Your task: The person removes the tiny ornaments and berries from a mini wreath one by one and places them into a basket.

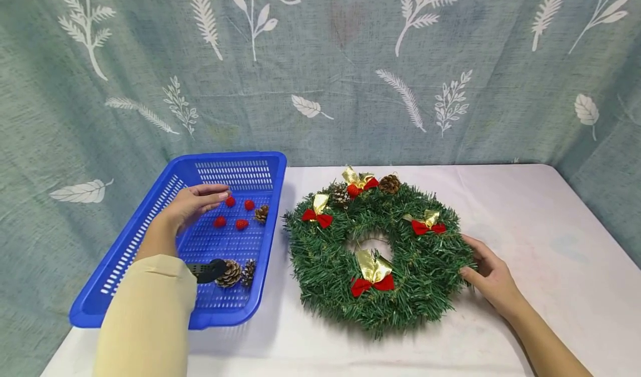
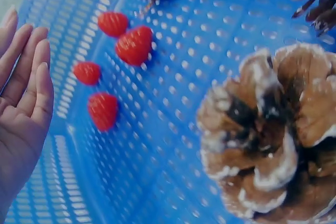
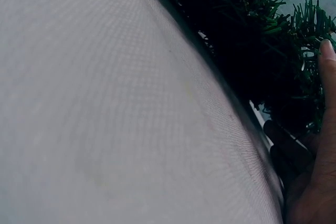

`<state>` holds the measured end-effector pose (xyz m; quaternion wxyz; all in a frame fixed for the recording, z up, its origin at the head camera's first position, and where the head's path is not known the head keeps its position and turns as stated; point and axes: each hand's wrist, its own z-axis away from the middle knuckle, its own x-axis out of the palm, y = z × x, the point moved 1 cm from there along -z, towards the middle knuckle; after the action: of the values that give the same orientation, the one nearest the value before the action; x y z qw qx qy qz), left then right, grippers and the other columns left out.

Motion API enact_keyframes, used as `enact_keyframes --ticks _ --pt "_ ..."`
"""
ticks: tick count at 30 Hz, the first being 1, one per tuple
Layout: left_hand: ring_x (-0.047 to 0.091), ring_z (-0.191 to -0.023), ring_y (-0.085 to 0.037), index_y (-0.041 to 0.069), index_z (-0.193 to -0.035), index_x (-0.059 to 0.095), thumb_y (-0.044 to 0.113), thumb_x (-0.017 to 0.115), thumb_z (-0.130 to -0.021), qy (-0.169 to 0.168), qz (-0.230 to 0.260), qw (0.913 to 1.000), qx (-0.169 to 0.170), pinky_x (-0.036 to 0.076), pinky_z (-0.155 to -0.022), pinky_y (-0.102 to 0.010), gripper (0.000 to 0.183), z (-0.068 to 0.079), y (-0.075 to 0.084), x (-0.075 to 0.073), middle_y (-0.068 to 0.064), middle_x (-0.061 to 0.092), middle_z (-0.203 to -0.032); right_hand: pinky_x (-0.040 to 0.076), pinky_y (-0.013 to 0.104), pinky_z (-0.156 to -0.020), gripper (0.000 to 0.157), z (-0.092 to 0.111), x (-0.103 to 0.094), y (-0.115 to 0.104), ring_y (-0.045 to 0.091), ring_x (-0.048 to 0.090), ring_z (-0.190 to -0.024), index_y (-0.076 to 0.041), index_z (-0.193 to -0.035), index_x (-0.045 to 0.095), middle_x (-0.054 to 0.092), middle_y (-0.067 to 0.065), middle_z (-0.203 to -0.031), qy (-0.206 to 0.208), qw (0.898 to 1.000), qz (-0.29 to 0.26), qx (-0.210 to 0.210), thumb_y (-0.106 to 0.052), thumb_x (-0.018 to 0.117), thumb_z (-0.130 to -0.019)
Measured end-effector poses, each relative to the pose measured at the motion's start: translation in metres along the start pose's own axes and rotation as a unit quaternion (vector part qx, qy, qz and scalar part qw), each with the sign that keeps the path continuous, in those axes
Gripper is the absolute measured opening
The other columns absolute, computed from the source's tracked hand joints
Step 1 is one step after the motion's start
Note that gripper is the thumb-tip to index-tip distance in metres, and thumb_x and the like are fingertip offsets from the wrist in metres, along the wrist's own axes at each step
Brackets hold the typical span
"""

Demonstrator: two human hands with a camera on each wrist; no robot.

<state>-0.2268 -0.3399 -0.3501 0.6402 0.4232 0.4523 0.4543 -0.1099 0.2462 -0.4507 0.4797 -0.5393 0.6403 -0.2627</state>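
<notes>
My left hand (image 1: 196,204) hovers over the blue plastic basket (image 1: 279,199), fingers extended and nothing held. Below it in the basket lie several red strawberry-like berries (image 1: 242,224); in the left wrist view these berries (image 2: 134,45) sit just beside the hand (image 2: 23,87). On the right, my right hand (image 1: 493,277) grips the outer edge of a green tinsel wreath (image 1: 420,288), thumb on the near side and fingers around the far side. The wreath lies flat, trimmed with red and gold bows (image 1: 373,282), pine cones (image 1: 389,184) and one red berry (image 1: 353,191).
Inside the basket are also a brown pine cone (image 1: 261,214), a large white-tipped pine cone (image 1: 229,274) and a darker one (image 1: 247,273). A white cloth covers the table (image 1: 551,243). Behind it hangs a grey-green curtain (image 1: 345,115) with white leaf prints.
</notes>
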Motion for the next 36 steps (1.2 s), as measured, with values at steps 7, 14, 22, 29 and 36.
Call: enact_keyframes --ticks 7,14,22,29,36 --pt "0.063 -0.100 0.000 -0.008 -0.141 0.035 0.024 0.063 -0.092 -0.032 -0.059 0.9978 0.002 0.048 -0.094 -0.021 0.065 -0.003 0.030 0.013 0.017 0.065 -0.102 0.039 0.021 -0.059 0.061 -0.001 0.000 -0.002 0.001 0.045 -0.072 -0.003 -0.142 0.039 0.052 -0.017 -0.092 0.003 1.000 0.023 0.005 0.008 0.058 -0.085" --pt "0.064 -0.099 -0.003 -0.006 -0.136 0.042 0.017 0.063 -0.092 -0.037 0.000 0.9988 0.031 0.050 -0.089 -0.019 0.054 0.001 0.057 0.026 0.010 0.068 -0.105 0.038 0.023 -0.057 0.062 0.004 0.001 -0.001 0.001 0.044 -0.071 -0.005 -0.142 0.039 0.051 -0.019 -0.091 0.002 1.000 0.025 0.010 0.009 0.059 -0.085" --pt "0.066 -0.097 -0.005 -0.007 -0.142 0.031 0.031 0.064 -0.090 -0.032 0.002 0.9992 0.023 0.051 -0.086 -0.018 0.072 0.005 0.082 0.040 0.000 0.067 -0.114 0.038 0.026 -0.053 0.063 0.002 0.001 -0.003 0.002 0.044 -0.066 -0.006 -0.143 0.040 0.053 -0.017 -0.090 0.006 1.000 0.021 0.006 0.009 0.059 -0.084" --pt "0.058 -0.112 -0.010 -0.005 -0.141 0.036 0.036 0.062 -0.091 -0.031 -0.051 0.9967 0.056 0.048 -0.092 -0.018 0.069 0.001 0.094 0.059 -0.017 0.051 -0.136 0.037 0.026 -0.053 0.063 0.001 0.001 -0.004 0.003 0.044 -0.066 -0.006 -0.143 0.039 0.051 -0.015 -0.085 0.004 1.000 0.027 0.014 0.008 0.059 -0.085" --pt "0.056 -0.115 -0.013 -0.001 -0.136 0.044 0.035 0.064 -0.090 -0.015 -0.040 0.9970 0.064 0.046 -0.097 -0.021 0.061 -0.002 0.107 0.077 -0.012 0.052 -0.133 0.038 0.025 -0.054 0.064 0.001 0.001 -0.003 0.003 0.045 -0.067 -0.008 -0.144 0.039 0.052 -0.016 -0.088 0.004 0.999 0.030 0.017 0.007 0.060 -0.085"
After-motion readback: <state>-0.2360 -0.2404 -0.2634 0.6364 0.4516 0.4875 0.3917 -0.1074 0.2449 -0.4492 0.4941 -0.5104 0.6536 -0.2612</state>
